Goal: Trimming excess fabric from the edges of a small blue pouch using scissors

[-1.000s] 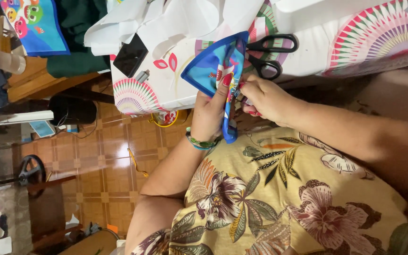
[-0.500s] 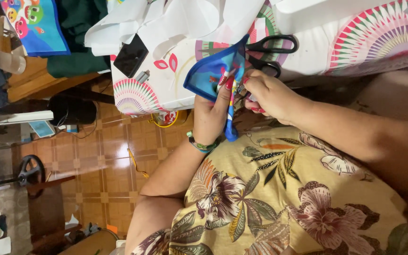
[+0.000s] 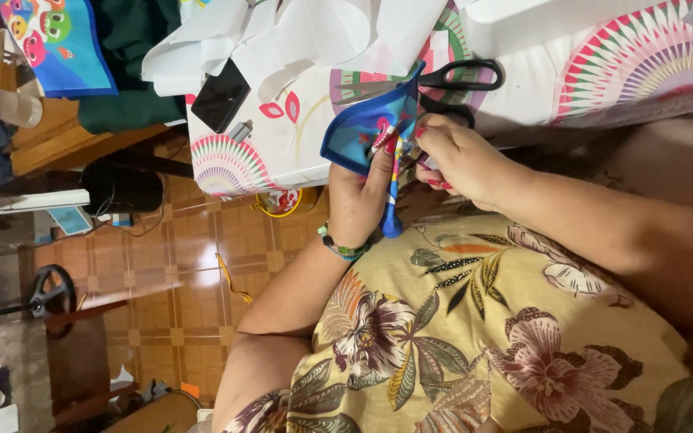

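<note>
While my left hand (image 3: pixel 360 200) pinches the blue printed fabric piece (image 3: pixel 370 128) at the near table edge, my right hand (image 3: pixel 459 156) closes on its striped trim (image 3: pixel 393 188) — scissors (image 3: pixel 451 80) idle just beyond, trim seemingly only partly attached.

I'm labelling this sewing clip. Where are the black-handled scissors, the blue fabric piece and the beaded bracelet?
black-handled scissors (image 3: pixel 465 76): head view, on the upper handle loop.
blue fabric piece (image 3: pixel 360 132): head view, on its flat blue middle.
beaded bracelet (image 3: pixel 340 248): head view, on the beads across the wrist.
</note>
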